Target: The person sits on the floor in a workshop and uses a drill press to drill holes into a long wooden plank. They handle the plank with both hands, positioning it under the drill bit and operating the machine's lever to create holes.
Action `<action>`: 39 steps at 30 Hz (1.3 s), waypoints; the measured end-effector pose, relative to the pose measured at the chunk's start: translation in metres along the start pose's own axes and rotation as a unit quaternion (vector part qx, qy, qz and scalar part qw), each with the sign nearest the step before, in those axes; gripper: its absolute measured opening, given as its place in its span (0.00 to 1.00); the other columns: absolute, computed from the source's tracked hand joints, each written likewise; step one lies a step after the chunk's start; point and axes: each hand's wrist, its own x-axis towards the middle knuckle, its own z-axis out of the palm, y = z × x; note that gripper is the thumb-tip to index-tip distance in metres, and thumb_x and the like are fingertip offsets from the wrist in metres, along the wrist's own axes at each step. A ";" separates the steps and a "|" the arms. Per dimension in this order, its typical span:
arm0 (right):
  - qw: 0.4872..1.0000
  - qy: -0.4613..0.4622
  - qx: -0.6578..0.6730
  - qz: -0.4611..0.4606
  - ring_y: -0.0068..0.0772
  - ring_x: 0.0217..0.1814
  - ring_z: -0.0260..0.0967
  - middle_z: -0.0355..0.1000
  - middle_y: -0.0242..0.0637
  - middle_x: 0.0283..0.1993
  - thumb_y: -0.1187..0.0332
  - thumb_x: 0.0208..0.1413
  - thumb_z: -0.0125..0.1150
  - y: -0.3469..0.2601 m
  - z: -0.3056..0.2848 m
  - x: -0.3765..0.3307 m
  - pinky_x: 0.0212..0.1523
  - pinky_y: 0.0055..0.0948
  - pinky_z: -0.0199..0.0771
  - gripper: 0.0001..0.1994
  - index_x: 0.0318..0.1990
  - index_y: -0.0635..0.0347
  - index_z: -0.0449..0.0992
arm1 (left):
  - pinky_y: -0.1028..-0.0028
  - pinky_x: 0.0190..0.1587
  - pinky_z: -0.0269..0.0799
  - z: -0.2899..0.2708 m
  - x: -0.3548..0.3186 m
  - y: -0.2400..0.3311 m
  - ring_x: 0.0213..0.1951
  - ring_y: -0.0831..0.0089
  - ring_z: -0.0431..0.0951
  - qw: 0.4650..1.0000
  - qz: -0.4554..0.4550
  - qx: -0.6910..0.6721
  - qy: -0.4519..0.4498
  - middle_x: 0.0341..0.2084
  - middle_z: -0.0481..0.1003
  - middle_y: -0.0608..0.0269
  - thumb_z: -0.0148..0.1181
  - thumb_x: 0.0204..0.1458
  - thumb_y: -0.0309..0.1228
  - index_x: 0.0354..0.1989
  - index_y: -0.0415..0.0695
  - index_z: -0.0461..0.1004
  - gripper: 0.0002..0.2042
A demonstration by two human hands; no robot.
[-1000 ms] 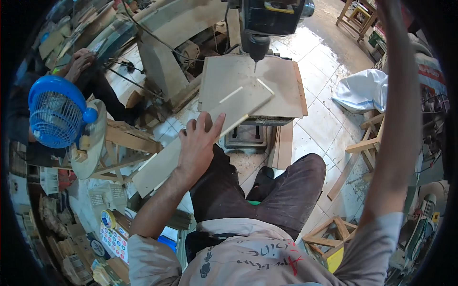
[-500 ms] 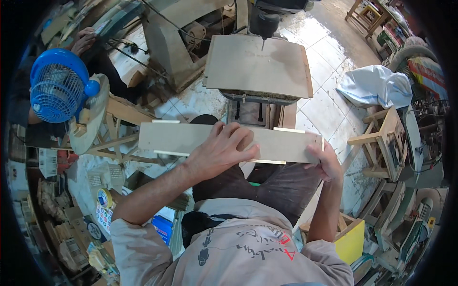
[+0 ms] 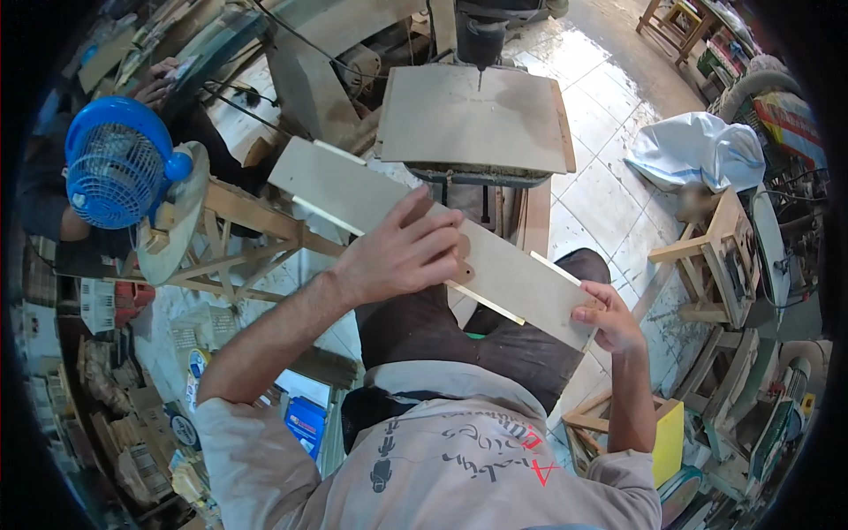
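A long, narrow pale board (image 3: 521, 274) with light strips along parts of its edges lies slantwise over my lap, its left end farther from me. A few small dark holes show near its middle. My left hand (image 3: 397, 246) rests on the board's face left of the middle, fingers spread. At the near right end my right hand (image 3: 611, 318) grips the board, thumb on top and fingers at the edge, partly hidden. Beyond the board stands a drill press (image 3: 481, 40), its thin bit pointing down over a wide flat panel (image 3: 473, 119) on its table.
A blue fan (image 3: 119, 163) stands on a wooden stand at the left, with another person's hand (image 3: 157, 79) behind it. To the right are a white sack (image 3: 698, 150) and a wooden stool (image 3: 720, 256). Wood scraps (image 3: 115, 415) crowd the lower left.
The board has turned from nearly level to a slant: its left end went away from me, its right end came nearer. My left hand's fingers have spread; the right hand has moved nearer.
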 end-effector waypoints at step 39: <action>0.963 0.181 0.090 -0.180 0.24 0.43 0.77 0.77 0.39 0.46 0.72 0.58 0.64 0.012 0.016 0.121 0.46 0.25 0.77 0.19 0.55 0.71 0.72 | 0.32 0.67 0.45 0.143 0.062 -0.170 0.71 0.41 0.52 0.896 -0.428 -0.115 -0.004 0.70 0.57 0.49 0.52 0.60 0.50 0.66 0.59 0.67 0.25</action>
